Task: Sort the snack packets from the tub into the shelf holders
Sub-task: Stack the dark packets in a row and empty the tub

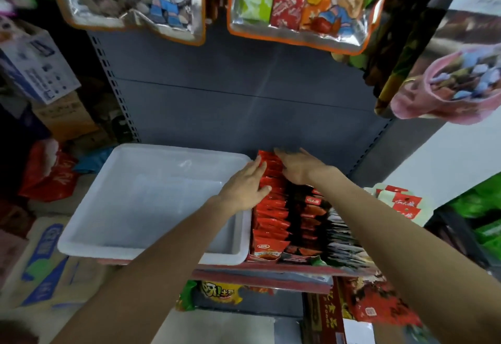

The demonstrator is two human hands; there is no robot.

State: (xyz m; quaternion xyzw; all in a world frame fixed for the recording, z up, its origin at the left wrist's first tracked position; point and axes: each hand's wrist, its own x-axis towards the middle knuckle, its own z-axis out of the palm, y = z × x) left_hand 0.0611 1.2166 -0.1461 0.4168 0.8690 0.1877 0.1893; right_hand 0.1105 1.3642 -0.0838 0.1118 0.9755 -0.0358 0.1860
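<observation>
Seen from the head camera, the white tub [151, 202] sits on the left of the shelf [260, 273] and looks empty; no packets show inside it. Just to its right, a row of red snack packets [271, 208] stands upright in a holder running from near to far, touching the tub's right wall. Right of that comes a row of dark packets [306, 219], then a row of silvery packets [341, 238], and further right some white-and-red packets [401, 202].

The left hand [245, 186] lies flat against the left side of the red row near its far end, fingers straight and together, thumb across the packet tops; it grips nothing. The right hand [295, 167] lies spread over the far end of the same row, fingers straight and reaching toward the grey back panel [244, 94], pressing rather than holding.

By the look of it the sorting is almost done and the step in hand is squaring up the red row. To do it well, press evenly from both sides so the packets stand straight and stay inside their holder, push the far ones back against the panel without crushing them, and keep the red edges from spilling over into the dark row beside them.
</observation>
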